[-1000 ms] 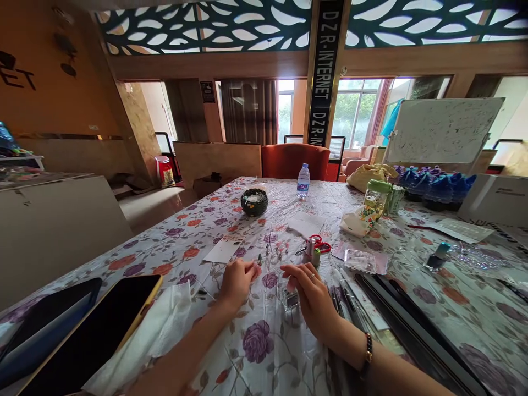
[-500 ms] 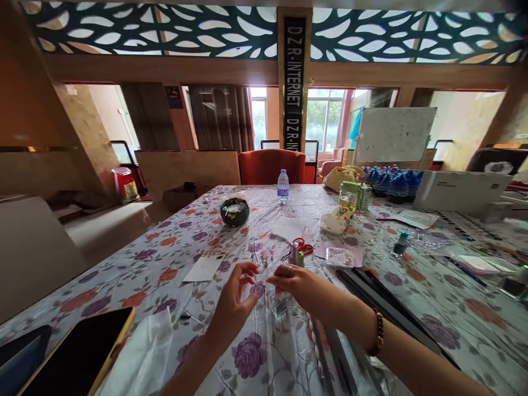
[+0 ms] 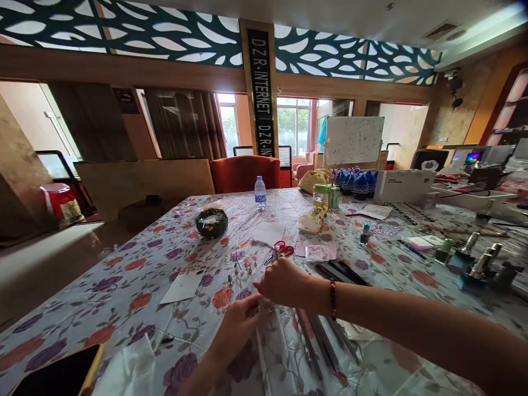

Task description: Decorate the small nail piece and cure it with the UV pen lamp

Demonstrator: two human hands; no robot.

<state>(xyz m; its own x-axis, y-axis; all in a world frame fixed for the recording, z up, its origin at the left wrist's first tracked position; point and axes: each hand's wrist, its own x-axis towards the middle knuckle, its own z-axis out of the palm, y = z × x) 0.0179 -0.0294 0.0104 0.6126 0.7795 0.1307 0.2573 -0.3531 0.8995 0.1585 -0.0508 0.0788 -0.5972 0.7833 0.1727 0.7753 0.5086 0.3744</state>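
Note:
My right hand (image 3: 284, 281), closed with curled fingers, is over the middle of the table's near part. Close beneath it is my left hand (image 3: 237, 325), its thumb and fingertips drawn together. The fingertips of both hands nearly meet, and what they pinch is too small or hidden to make out. Just beyond my right hand lie red-handled scissors (image 3: 284, 249), with a small bottle (image 3: 276, 252) standing against them. Several tiny metal bits (image 3: 247, 268) are scattered ahead of my fingers. A white card (image 3: 181, 286) with small marks lies to the left.
The flowered tablecloth (image 3: 136, 264) bears a dark basket (image 3: 212, 223), a water bottle (image 3: 260, 193) and a clear case (image 3: 317, 253). Dark strips (image 3: 325, 341) lie below my right forearm. Nail polish bottles (image 3: 474, 258) stand right; a phone (image 3: 53, 374) lies near left.
The view has turned to the right. My left hand, open before, has closed its fingers and come in under my right hand. My right hand has curled further.

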